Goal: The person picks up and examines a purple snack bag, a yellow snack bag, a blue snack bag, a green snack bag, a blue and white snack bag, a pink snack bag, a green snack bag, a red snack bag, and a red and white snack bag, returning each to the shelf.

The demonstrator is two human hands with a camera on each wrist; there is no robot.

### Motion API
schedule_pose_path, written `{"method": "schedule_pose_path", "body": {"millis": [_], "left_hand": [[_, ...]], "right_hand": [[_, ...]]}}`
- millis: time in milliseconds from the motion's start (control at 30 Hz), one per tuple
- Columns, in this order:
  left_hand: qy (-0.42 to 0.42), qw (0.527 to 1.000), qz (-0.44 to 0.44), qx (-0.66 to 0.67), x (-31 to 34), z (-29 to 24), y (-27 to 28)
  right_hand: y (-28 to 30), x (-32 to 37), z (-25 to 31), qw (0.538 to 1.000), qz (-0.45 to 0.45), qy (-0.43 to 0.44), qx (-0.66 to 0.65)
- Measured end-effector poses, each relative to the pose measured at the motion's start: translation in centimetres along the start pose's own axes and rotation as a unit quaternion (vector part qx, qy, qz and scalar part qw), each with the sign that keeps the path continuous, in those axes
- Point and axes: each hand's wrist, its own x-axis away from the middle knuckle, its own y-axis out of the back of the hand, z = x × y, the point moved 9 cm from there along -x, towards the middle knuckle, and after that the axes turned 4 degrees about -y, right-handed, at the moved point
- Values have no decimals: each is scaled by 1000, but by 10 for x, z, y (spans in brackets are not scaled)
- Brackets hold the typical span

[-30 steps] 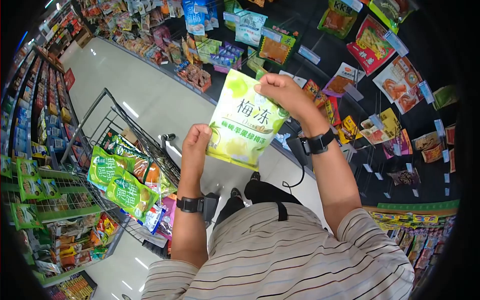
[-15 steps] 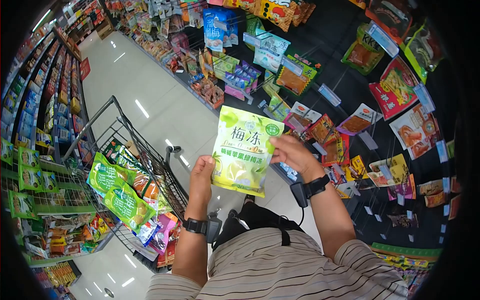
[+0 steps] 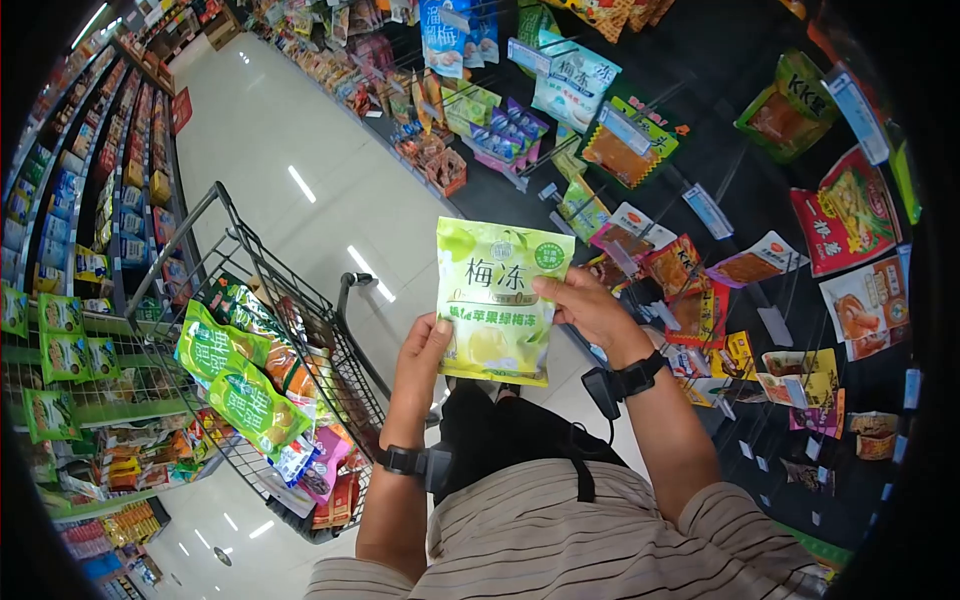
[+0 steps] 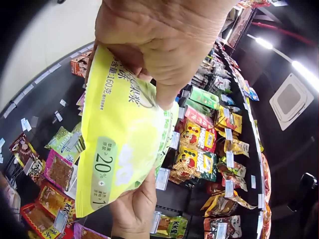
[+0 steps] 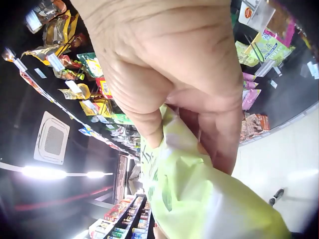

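Note:
A light green and yellow snack bag (image 3: 495,330) with large Chinese print is held upright in front of the body, its printed face toward the head camera. My left hand (image 3: 421,358) pinches its left edge, thumb on the front. On the opposite edge my right hand (image 3: 592,308) grips the bag, thumb over the front and fingers behind. The left wrist view shows the bag's lower print (image 4: 107,169) below the left palm. In the right wrist view the crinkled side of the bag (image 5: 189,184) runs out from between thumb and fingers.
A wire shopping cart (image 3: 345,375) stands at the left, holding green snack bags (image 3: 255,405) and other packets. Dark shelving with hanging snack packs (image 3: 628,140) rises at the right. More stocked shelves (image 3: 100,200) line the left, across a pale tiled floor (image 3: 260,130).
The bag has come down and turned from tilted to nearly upright. My right hand has moved from its top corner down to its right edge. The left hand still pinches the left edge.

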Motion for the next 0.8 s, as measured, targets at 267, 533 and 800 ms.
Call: {"method": "schedule_pose_path", "body": {"millis": [267,533,800], "left_hand": [[5,1000,-7,-3,-37,1,16],[16,1000,-18,-9,-107,-10,50],[29,999,-25,-22,-172,-32,89]], "right_hand": [[-10,-52,-5,1000,1,-21,-13],[-23,-121,13,999,-13,-29,-14],[-42,-193,27,998,-9,-49,-23]]}}
